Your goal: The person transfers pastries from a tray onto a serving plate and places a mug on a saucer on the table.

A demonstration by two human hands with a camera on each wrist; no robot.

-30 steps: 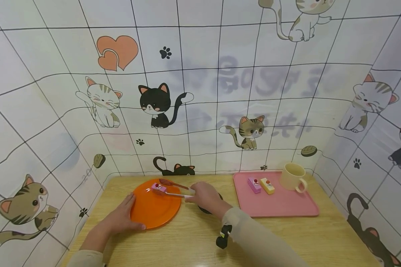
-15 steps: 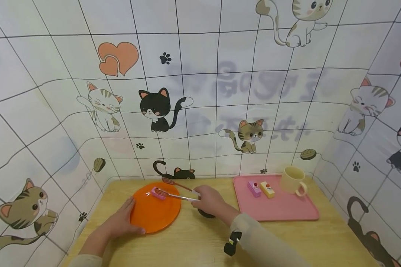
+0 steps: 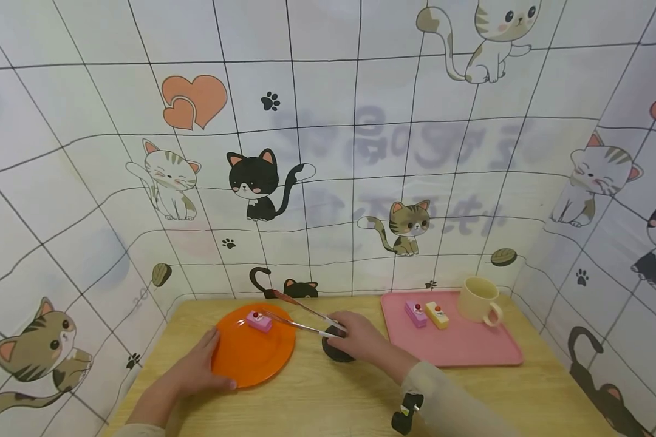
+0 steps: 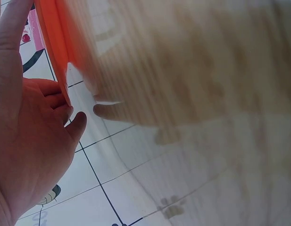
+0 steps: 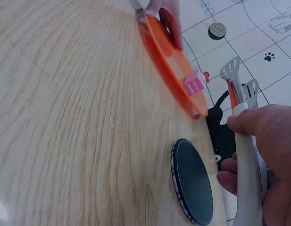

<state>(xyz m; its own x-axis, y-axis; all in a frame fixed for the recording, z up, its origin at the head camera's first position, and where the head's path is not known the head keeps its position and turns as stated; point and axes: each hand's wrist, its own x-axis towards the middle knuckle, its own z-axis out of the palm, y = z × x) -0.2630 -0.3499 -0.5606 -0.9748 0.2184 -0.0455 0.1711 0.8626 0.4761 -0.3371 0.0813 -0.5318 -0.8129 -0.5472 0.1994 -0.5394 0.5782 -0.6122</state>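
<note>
My left hand [image 3: 194, 367] rests against the left rim of an orange plate [image 3: 254, 358], with the thumb at the near edge and the fingers along the side. On the plate lies a small pink toy cake slice [image 3: 259, 321] topped with a red berry. My right hand [image 3: 361, 340] grips white-handled tongs [image 5: 249, 165]. In the head view the tongs' arms stand apart, tips pointing left above the plate's right side. Nothing sits between the slotted tips, and the cake is apart from them.
A dark round disc [image 3: 336, 351] lies on the wooden table [image 3: 306, 400] below the right hand. At the right, a pink tray [image 3: 459, 349] bears a pink cake slice [image 3: 415, 314], a yellow cake slice [image 3: 436, 315] and a cream mug [image 3: 477, 300]. Cat-print walls [image 3: 328, 145] enclose the table.
The tongs have let go of the pink cake slice, which now lies on the plate. My right hand has drawn back rightward with the tongs. The left hand stays at the rim.
</note>
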